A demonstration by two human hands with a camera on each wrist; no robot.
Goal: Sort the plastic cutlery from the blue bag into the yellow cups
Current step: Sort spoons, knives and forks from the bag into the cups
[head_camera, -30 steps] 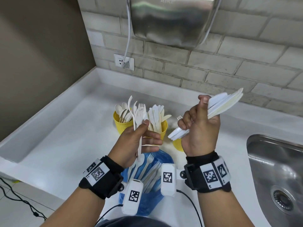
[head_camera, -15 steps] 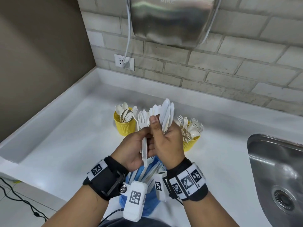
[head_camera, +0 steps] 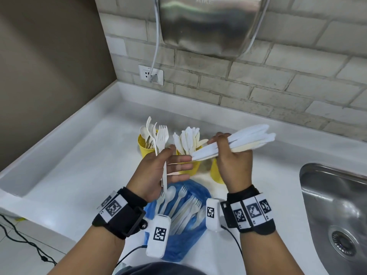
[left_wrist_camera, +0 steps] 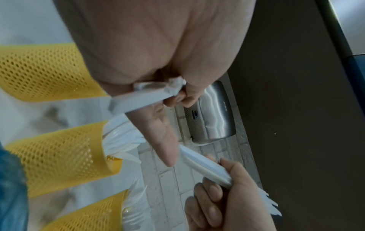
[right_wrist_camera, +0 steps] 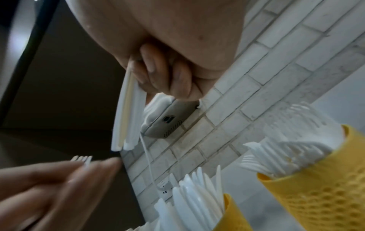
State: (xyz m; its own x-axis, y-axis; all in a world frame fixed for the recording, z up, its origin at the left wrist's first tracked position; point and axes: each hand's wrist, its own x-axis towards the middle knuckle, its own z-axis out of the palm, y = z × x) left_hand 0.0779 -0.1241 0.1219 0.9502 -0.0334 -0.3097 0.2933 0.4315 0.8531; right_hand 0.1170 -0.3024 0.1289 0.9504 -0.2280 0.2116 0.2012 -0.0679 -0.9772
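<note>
My left hand [head_camera: 168,161] pinches a white plastic fork [head_camera: 162,135] by its handle and holds it upright above the blue bag [head_camera: 178,235]. The bag lies open and holds several more forks and spoons. My right hand [head_camera: 228,153] grips a bundle of white knives [head_camera: 244,138] that points right, over the yellow cups. The left cup [head_camera: 144,148] holds spoons and the middle cup [head_camera: 190,167] holds knives. My right hand partly hides the right cup [head_camera: 216,173]; the right wrist view shows forks in this cup [right_wrist_camera: 316,192]. The left wrist view shows the fork handle [left_wrist_camera: 138,96] under my thumb.
A steel sink [head_camera: 333,205] is sunk into the white counter [head_camera: 79,165] at the right. A metal hand dryer [head_camera: 208,24] hangs on the brick wall above, and its cable runs to a socket [head_camera: 151,74]. A black cable trails on the floor at the lower left.
Half a second ago both hands met in front of the middle cup. The right hand has since swung right with the knife bundle, tilting it sideways. The left hand keeps the fork.
</note>
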